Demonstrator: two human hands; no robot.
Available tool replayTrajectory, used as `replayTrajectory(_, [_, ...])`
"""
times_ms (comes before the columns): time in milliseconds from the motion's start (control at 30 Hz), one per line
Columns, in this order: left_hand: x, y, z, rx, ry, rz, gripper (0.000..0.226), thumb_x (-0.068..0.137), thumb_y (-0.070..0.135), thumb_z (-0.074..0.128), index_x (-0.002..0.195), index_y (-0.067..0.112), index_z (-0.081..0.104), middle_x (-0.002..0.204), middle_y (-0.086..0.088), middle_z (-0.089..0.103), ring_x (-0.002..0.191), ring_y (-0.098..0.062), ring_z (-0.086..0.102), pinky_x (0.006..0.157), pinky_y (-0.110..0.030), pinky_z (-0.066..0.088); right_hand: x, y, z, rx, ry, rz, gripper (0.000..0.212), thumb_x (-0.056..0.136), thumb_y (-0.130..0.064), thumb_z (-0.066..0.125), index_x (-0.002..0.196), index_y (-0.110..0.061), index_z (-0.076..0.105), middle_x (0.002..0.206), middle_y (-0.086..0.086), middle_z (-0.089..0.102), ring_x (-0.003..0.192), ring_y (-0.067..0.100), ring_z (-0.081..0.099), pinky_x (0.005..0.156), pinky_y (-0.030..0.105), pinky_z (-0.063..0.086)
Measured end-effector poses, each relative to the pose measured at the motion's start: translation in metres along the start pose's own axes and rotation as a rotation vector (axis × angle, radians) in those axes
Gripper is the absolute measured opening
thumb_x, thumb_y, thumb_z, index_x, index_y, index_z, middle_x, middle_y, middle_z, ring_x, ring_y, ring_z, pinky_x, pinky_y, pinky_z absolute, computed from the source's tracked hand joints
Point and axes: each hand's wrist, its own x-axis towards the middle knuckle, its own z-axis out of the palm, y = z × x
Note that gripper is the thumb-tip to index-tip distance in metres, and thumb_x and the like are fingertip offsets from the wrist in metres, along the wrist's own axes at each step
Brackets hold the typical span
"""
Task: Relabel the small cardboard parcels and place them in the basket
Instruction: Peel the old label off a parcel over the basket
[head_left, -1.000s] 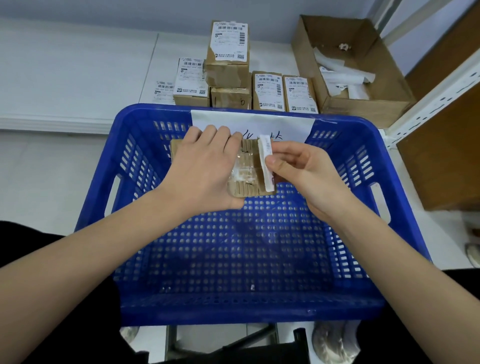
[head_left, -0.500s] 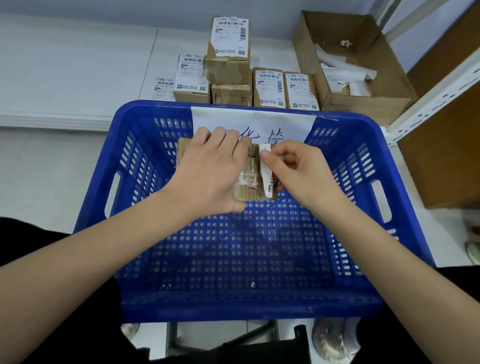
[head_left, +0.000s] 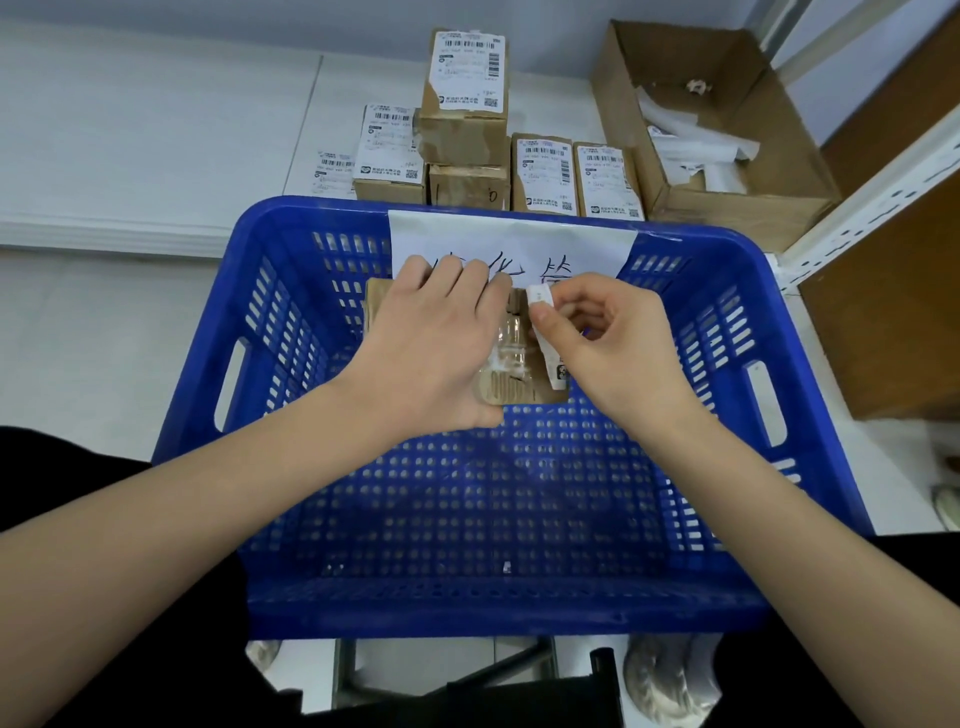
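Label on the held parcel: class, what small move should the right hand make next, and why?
Probably keep peeling the label off to the right. The right hand pinches its lifted top edge, its lower part seems still stuck to the parcel, and the left hand steadies the parcel over the basket.

arms: bare to above elbows | hands (head_left: 431, 353): ungloved | clothing: black

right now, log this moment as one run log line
step: peeling label | left hand: holds parcel over basket | right hand: fingers pinch white label, partly lifted | basket: no parcels inside
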Motion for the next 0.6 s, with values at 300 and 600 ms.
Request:
replayTrajectory(300, [-0.0028,-0.0003,-0.0003,-0.074,0.002,-0.050,0.094,0.041,0.063,0.074,0.105,-0.004,0.060,0.086,-0.011,0.057,0.076,-0.029,0.055,0.070,-0.037,0.042,-0.0043,-0.0050,0.0034,-0.038,0.032,-0.066,0.005,0.091,-0.017,0.063,0.090,-0.021,0.064,0.079,-0.012,0.067,0.075,0.008,0.065,0.072,0.030,0.054])
replayTrajectory(600, [-0.0023,-0.0016,-0.0033,-0.149,0.001,-0.128,0.097,0.047,0.069,0.059,0.115,0.000,0.058,0.095,-0.008,0.058,0.085,-0.029,0.056,0.078,-0.039,0.041,-0.0030,-0.0027,-0.0024,-0.214,0.156,-0.111,0.021,0.101,-0.027,0.044,0.100,-0.017,0.063,0.065,-0.008,0.058,0.060,0.010,0.053,0.063,0.040,0.048])
